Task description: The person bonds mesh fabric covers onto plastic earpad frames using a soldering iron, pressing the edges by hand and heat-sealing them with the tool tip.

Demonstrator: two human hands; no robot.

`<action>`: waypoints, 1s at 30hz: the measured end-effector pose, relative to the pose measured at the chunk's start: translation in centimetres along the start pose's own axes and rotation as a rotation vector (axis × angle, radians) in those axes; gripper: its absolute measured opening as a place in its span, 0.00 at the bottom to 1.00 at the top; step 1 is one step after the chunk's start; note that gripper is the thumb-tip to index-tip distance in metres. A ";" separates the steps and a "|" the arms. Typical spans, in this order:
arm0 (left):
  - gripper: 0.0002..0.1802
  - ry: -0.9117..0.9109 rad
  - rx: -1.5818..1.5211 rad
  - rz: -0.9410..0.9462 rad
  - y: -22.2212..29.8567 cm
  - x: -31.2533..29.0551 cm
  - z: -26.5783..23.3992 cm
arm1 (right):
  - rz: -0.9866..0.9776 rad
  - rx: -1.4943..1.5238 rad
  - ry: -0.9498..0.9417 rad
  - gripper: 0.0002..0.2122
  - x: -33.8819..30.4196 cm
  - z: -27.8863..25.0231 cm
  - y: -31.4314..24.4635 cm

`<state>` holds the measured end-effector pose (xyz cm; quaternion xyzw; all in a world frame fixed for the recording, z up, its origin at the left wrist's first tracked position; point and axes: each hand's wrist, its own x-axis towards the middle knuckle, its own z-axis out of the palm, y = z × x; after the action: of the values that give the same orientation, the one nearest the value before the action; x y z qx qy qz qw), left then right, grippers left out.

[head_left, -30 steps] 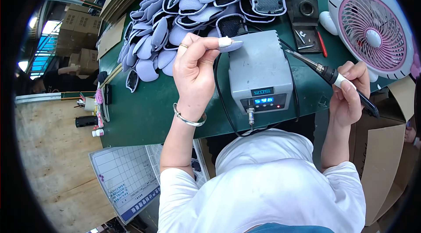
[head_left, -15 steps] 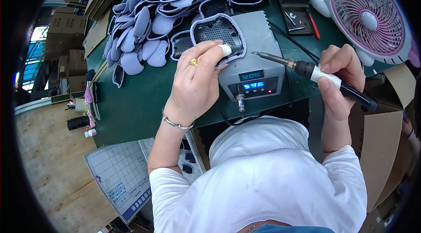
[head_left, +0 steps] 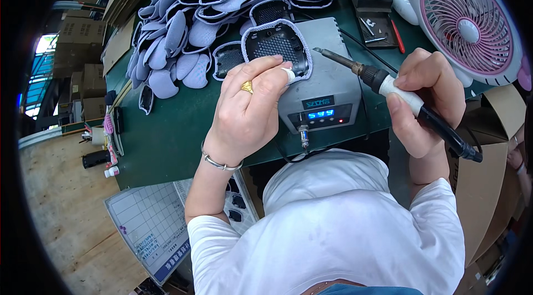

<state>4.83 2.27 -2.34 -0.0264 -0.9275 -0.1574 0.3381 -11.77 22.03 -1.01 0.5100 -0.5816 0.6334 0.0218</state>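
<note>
My left hand [head_left: 247, 99] is closed on the near edge of a fabric-edged mesh cover [head_left: 276, 43], black plastic inside with a lavender rim. A white wrap covers one of its fingertips. The cover rests over the left part of a grey soldering station [head_left: 321, 93] with a lit blue display. In my right hand [head_left: 426, 103] is a soldering iron [head_left: 375, 76], gripped by its white-wrapped handle. Its tip points left, just right of the cover and apart from it. Beside the held cover, a second mesh cover [head_left: 228, 59] lies partly behind my left hand.
Lavender covers [head_left: 200, 34] form a heap at the back left of the green table [head_left: 166, 148]. A black iron stand [head_left: 371, 3] with a tray and a red-handled tool [head_left: 398, 37] stand at the back right. A pink and white fan [head_left: 467, 31] and a cardboard box [head_left: 480, 184] flank my right arm.
The soldering iron has moved slightly up and left, and its handle end has dropped, so it slants more steeply. The held cover has barely shifted; my left hand keeps its grip.
</note>
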 end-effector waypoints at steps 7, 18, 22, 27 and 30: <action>0.17 -0.033 0.016 0.012 -0.1 0.3 -0.2 | -0.145 -0.284 -0.225 0.08 0.9 0.4 -1.2; 0.14 -0.018 -0.077 -0.040 -0.4 0.4 -0.2 | -0.214 -0.299 0.008 0.08 1.0 1.4 -0.6; 0.16 -0.041 -0.269 -0.249 0.2 0.9 -0.4 | -0.088 -0.118 0.203 0.09 -0.3 0.0 0.8; 0.18 -0.093 -0.164 -0.304 0.6 3.7 -0.1 | 0.181 0.187 0.412 0.08 -1.3 -0.3 1.3; 0.18 -0.109 -0.038 -0.283 0.8 3.9 0.0 | 0.287 0.316 0.461 0.08 -1.5 -0.6 1.3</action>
<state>2.00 2.83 0.37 0.0899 -0.9358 -0.2193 0.2611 -12.22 22.89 -2.81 0.2626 -0.5219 0.8114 -0.0161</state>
